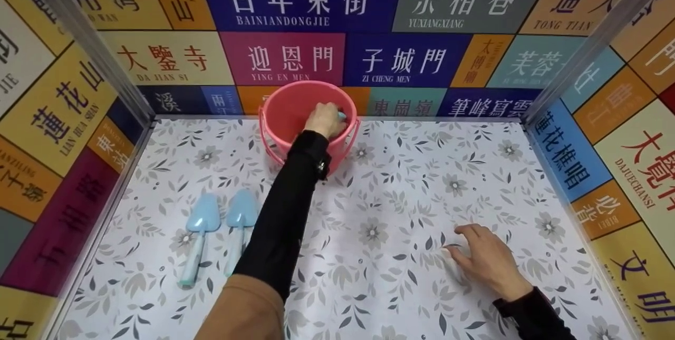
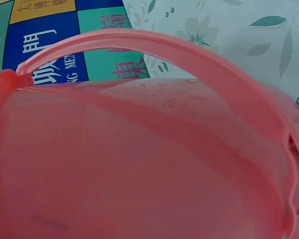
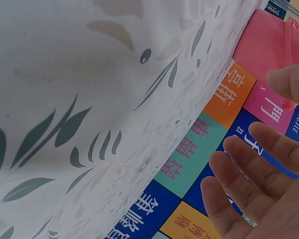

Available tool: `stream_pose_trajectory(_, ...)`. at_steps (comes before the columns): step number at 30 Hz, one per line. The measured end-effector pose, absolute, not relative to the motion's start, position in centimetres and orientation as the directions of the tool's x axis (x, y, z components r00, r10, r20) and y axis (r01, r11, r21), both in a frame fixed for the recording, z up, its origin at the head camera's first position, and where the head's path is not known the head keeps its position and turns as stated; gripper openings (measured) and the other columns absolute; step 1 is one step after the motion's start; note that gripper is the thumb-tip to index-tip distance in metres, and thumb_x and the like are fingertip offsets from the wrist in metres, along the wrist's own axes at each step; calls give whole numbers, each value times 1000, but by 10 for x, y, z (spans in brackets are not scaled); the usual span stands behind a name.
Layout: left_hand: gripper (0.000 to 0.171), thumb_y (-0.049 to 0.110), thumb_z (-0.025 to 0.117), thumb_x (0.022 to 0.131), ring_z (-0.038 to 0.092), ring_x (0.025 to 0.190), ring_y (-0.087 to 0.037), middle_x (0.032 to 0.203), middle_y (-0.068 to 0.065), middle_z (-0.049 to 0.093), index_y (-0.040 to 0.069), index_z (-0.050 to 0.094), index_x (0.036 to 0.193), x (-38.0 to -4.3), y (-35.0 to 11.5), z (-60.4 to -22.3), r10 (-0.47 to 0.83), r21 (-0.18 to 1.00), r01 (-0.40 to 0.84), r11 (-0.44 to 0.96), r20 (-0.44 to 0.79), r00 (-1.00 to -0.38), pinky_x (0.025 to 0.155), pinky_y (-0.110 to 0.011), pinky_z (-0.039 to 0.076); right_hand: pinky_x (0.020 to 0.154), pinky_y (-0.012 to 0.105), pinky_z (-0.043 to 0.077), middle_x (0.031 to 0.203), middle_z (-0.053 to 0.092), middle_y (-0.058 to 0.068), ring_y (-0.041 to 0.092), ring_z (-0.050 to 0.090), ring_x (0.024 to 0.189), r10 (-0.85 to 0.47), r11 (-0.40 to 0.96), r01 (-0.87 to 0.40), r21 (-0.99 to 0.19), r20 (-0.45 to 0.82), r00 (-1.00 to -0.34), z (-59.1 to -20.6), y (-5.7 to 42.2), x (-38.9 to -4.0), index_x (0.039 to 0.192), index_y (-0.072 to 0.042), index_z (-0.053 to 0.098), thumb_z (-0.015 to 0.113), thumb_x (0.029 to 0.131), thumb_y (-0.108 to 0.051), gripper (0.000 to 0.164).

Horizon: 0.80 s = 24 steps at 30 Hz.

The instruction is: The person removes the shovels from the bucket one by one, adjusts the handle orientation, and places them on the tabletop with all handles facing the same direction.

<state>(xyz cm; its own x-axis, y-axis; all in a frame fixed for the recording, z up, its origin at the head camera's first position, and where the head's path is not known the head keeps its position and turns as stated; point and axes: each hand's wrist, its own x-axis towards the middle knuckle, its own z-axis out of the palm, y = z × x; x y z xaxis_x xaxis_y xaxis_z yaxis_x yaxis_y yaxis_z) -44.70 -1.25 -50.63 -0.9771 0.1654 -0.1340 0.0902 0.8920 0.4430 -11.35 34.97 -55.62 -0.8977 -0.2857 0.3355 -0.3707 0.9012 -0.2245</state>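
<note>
A pink bucket (image 1: 279, 113) with a hinged handle stands at the back of the table, near the wall. My left hand (image 1: 324, 120) reaches into its mouth with the fingers curled; a small light blue piece (image 1: 341, 116) shows at them, the rest of it hidden. In the left wrist view, the bucket wall (image 2: 129, 164) and handle (image 2: 204, 64) fill most of the picture, hiding the hand. My right hand (image 1: 488, 261) is held over the table at right, holding nothing, fingers relaxed and thumb apart. Two light blue toy shovels (image 1: 204, 215) lie side by side at left, one partly behind my left sleeve.
A white tabletop (image 1: 411, 171) with a leaf and flower print lies beneath. Panels with coloured blocks of lettering (image 1: 295, 60) stand at the back and both sides, joined by clear corner edges (image 1: 596, 39).
</note>
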Motion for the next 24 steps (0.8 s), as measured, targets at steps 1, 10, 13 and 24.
stream_pose_trajectory(1, 43, 34, 75, 103, 72, 137, -40, 148, -23, 73, 15, 76, 142, -446, -12, -506, 167, 434, 93, 896, -136, -977, 120, -51, 59, 80, 55, 63, 109, 77, 17, 39, 75, 98, -293, 900, -380, -214, 348, -891, -557, 350, -113, 114, 0, 73, 93, 86, -15, 38)
stream_pose_trajectory(10, 54, 37, 77, 104, 70, 141, -43, 151, -27, 70, 10, 67, 150, -440, -9, -502, 163, 448, 72, 891, -168, -972, 124, -53, 56, 73, 50, 62, 105, 76, 15, 35, 74, 92, -338, 886, -436, -156, 427, -839, -563, 354, -115, 110, -2, 73, 96, 79, -13, 40)
stream_pose_trajectory(13, 56, 36, 78, 104, 70, 141, -42, 151, -26, 70, 11, 65, 152, -441, -9, -504, 159, 449, 59, 892, -189, -969, 125, -52, 56, 75, 50, 63, 106, 76, 16, 36, 75, 93, -332, 888, -429, -166, 412, -848, -564, 353, -115, 110, -2, 73, 96, 81, -14, 39)
stream_pose_trajectory(24, 47, 29, 65, 112, 68, 144, -41, 153, -23, 69, 24, 62, 158, -439, -11, -509, 201, 470, 73, 880, -228, -952, 126, -53, 54, 82, 55, 64, 111, 77, 16, 39, 76, 100, -276, 913, -341, -223, 278, -920, -562, 348, -114, 114, -3, 73, 92, 88, -17, 35)
